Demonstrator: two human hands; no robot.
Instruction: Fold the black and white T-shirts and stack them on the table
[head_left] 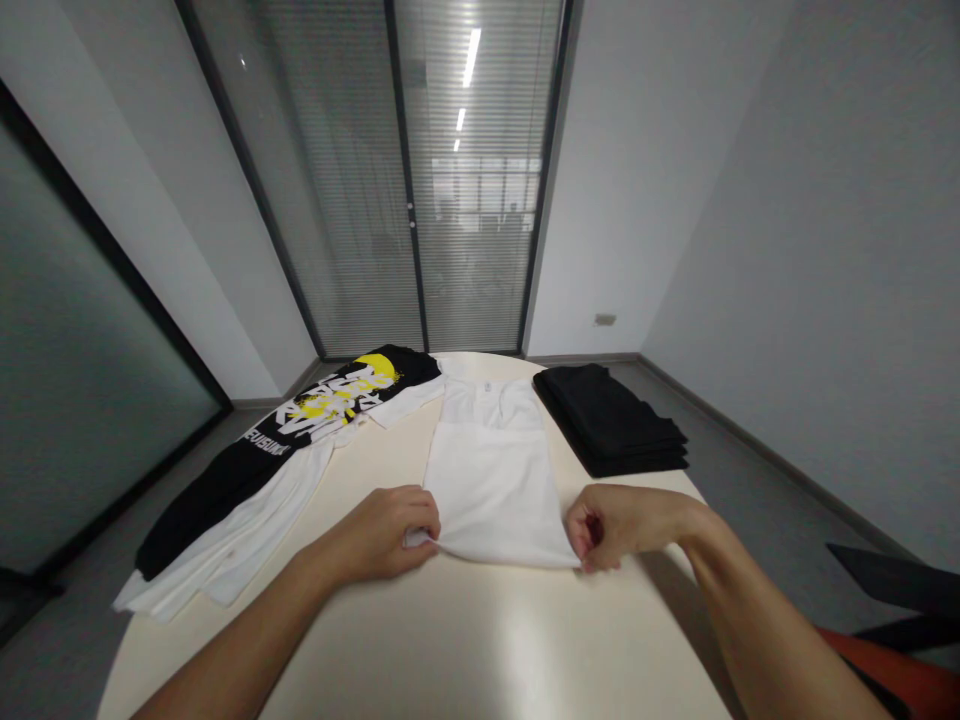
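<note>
A white shirt point(491, 490) lies on the table in front of me, folded into a narrow strip with its neckline at the far end. At its near left corner, my left hand point(401, 530) is closed, fingers and thumb pinching the edge. My right hand point(600, 525) grips the near right corner between curled fingers and thumb. Between the two hands the near edge sags slightly. The lower part of the cloth is doubled over toward the neckline.
Left of the shirt, a black T-shirt with yellow and white print point(337, 400) lies over white garments point(262, 520). A stack of folded black clothes point(611, 420) sits at the right edge of the round table point(480, 650). A chair point(892, 650) stands at the lower right.
</note>
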